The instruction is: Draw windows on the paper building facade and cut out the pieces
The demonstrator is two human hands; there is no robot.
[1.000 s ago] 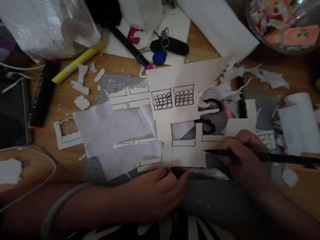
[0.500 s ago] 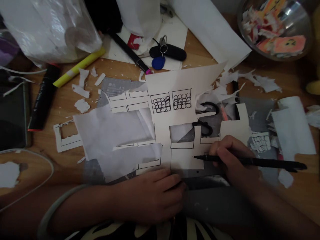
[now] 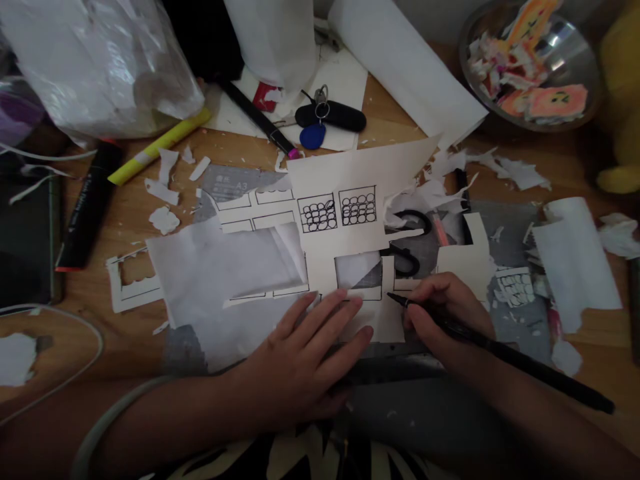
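Note:
A cream paper cut-out (image 3: 360, 173) with drawn boxes and circle grids lies in the middle of the wooden desk. My left hand (image 3: 305, 353) rests flat on its lower part, fingers spread and stretched out. My right hand (image 3: 445, 313) is closed round a long black pen (image 3: 505, 353). The pen's tip touches the paper just right of a cut-out window. Black scissors (image 3: 410, 253) lie partly under the paper, just above my right hand.
Paper scraps litter the desk. A yellow highlighter (image 3: 160, 143), a black marker (image 3: 87, 200), a thin black pen (image 3: 260, 120) and keys with a blue fob (image 3: 320, 123) lie at the back. A metal bowl (image 3: 530, 67) of coloured scraps stands far right, a plastic bag (image 3: 95, 60) far left.
My left hand has slid up from the paper's lower edge and opened flat on the sheet. My right hand has tilted the pen and moved its tip up-left to the window's edge.

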